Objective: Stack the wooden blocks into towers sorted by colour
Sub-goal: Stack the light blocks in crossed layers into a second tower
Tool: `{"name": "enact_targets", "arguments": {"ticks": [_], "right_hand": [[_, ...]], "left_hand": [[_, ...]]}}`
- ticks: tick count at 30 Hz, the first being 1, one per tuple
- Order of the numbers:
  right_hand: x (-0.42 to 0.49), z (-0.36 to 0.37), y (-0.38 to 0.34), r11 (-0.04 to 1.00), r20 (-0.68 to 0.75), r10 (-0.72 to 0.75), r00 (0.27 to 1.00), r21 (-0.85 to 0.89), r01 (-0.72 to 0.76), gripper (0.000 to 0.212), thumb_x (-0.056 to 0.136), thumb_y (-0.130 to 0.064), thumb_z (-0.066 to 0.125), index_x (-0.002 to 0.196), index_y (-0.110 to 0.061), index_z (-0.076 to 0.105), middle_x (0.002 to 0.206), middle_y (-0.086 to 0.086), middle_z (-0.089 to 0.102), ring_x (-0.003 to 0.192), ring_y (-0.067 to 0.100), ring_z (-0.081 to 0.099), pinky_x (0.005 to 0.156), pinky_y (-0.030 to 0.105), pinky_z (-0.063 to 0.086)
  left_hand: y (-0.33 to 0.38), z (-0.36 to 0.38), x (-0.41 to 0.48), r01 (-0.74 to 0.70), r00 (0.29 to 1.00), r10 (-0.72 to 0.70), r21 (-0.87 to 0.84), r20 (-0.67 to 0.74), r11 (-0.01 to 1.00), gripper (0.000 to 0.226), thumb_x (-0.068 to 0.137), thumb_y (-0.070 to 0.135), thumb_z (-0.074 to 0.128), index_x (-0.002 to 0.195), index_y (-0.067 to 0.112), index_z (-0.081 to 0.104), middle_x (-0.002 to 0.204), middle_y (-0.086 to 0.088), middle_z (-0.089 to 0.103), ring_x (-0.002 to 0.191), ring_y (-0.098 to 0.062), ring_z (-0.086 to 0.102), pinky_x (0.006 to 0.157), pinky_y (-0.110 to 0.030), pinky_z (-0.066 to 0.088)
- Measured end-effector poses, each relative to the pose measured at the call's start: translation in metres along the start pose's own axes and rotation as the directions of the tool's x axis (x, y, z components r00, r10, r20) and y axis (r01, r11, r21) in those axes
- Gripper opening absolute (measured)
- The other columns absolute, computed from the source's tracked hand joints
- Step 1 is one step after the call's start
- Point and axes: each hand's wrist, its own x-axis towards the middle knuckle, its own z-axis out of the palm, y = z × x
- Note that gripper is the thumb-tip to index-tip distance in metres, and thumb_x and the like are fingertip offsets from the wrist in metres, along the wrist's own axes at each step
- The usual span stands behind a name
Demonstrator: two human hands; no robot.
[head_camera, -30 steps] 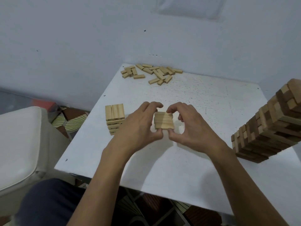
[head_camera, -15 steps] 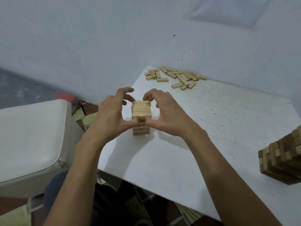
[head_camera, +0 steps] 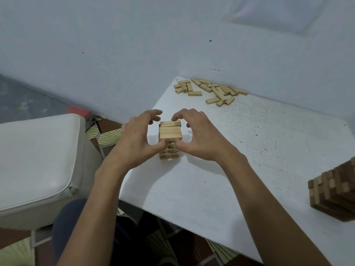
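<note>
A short tower of light wooden blocks stands near the left edge of the white table, its top layer of three blocks lying crosswise. My left hand is at the tower's left side, thumb touching the near face and fingers curled but clear of the blocks. My right hand is at the right side, thumb on the near face and fingertips at the far edge of the top layer. The hands hide the tower's middle layers. Several loose light blocks lie at the table's far edge.
A tilted tower of mixed dark and light blocks stands at the table's right edge. A white padded seat sits left of the table, by my knee. A pale wall rises directly behind the table.
Both hands carried a three-block layer from the table's middle leftward and set it on the light tower. The left fingers have since lifted off. The camera has swung left.
</note>
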Motion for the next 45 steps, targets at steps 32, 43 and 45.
{"name": "enact_targets", "arguments": {"ticks": [32,43,45], "right_hand": [[0.068,-0.041,0.202,0.9,-0.287,0.363,0.887,-0.14,-0.414,0.026,0.097,-0.02,0.047,0.119,-0.01,0.057,0.11,0.012,0.062,0.107,0.035,0.051,0.084,0.045,0.049],[0.068,-0.038,0.21,0.925,-0.347,0.295,0.89,-0.129,-0.357,0.023,0.094,-0.008,0.056,0.112,-0.009,0.071,0.124,0.011,0.059,0.114,0.031,0.049,0.088,0.029,0.041],[0.064,-0.036,0.208,0.936,-0.337,0.287,0.896,-0.1,-0.338,0.02,0.093,-0.007,0.059,0.109,-0.01,0.071,0.126,0.008,0.06,0.115,0.031,0.051,0.09,0.029,0.042]], "left_hand": [[0.073,0.188,0.171,0.257,0.959,-0.248,0.052,-0.134,0.965,0.049,0.098,0.029,0.05,0.146,0.02,0.042,0.156,-0.006,0.032,0.143,-0.028,0.025,0.112,-0.041,0.02],[0.072,0.201,0.182,0.188,0.973,-0.164,0.149,-0.161,0.971,0.03,0.097,0.034,0.05,0.122,0.021,0.061,0.129,0.0,0.061,0.125,-0.028,0.041,0.099,-0.038,0.026],[0.074,0.2,0.184,0.191,0.972,-0.159,0.18,-0.175,0.965,0.025,0.098,0.033,0.049,0.116,0.021,0.062,0.12,0.0,0.065,0.121,-0.028,0.044,0.096,-0.038,0.027]]}}
